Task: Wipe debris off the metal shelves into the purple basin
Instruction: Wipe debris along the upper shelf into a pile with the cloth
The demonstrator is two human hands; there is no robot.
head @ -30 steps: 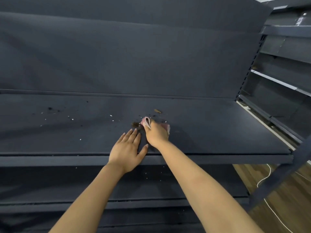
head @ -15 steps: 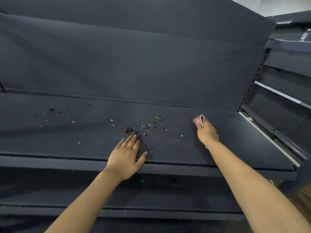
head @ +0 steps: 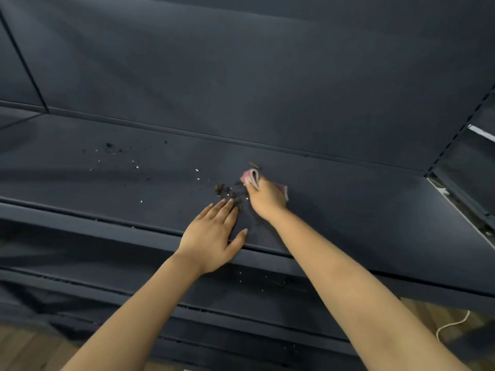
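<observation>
A dark metal shelf [head: 348,199] runs across the view at chest height. Brown crumbs of debris [head: 225,190] lie in a small heap near its middle. More dark and white specks [head: 115,151] are scattered to the left. My right hand [head: 265,199] grips a folded pink cloth [head: 250,178] and presses it on the shelf just right of the heap. My left hand [head: 211,234] lies flat at the shelf's front edge, fingers straight, fingertips next to the heap. The purple basin is not in view.
A lower shelf [head: 254,290] below carries a few white specks. The shelf's dark back panel [head: 241,76] rises behind. Another shelving unit [head: 471,162] stands at the right. Wooden floor with a white cord [head: 452,325] shows at the bottom right.
My right hand has swept the pink cloth leftward from the shelf's right part back to the debris heap. My left hand has stayed flat at the front edge.
</observation>
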